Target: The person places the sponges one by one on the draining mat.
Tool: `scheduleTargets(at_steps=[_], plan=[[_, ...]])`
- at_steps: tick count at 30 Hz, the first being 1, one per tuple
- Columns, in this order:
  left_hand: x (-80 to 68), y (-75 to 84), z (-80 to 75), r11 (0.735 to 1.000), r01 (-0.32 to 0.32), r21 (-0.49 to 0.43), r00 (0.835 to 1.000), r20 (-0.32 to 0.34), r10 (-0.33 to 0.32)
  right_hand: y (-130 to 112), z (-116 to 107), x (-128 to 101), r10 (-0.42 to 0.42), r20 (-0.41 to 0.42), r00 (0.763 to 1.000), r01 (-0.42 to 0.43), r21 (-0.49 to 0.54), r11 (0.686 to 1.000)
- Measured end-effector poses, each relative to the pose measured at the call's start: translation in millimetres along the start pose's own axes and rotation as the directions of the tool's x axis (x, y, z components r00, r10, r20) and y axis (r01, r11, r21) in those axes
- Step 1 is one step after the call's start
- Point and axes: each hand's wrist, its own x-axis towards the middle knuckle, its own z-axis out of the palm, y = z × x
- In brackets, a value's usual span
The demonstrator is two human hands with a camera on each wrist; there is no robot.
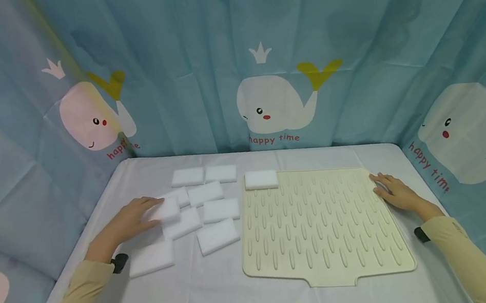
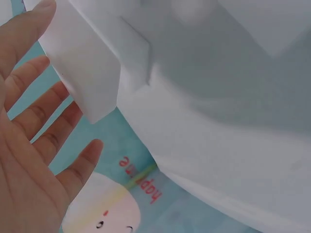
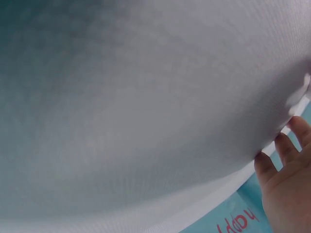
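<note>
the left hand (image 1: 133, 219) pinches a block (image 1: 167, 211) by its edges, probably to hold it clear of the loose blocks (image 1: 220, 210). the right hand (image 1: 396, 193), gripping nothing, touches the mat (image 1: 319, 229), perhaps steadying it; a corner block (image 1: 261, 180) lies there.

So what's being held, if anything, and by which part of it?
One white block, by its left end in the head view, in the left grip. The right grip is at the right edge of the mat, with no visible hold.
</note>
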Motion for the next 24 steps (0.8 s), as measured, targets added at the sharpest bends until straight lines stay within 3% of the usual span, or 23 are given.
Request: scheduleTargets(at_steps=[24], plan=[[58.9, 39.3, 17.7, 0.992, -0.115, -0.044, 0.993, 0.016, 0.115, -2.1, -0.7, -0.8, -0.019, -0.012, 1.000, 0.020, 0.031, 0.999]])
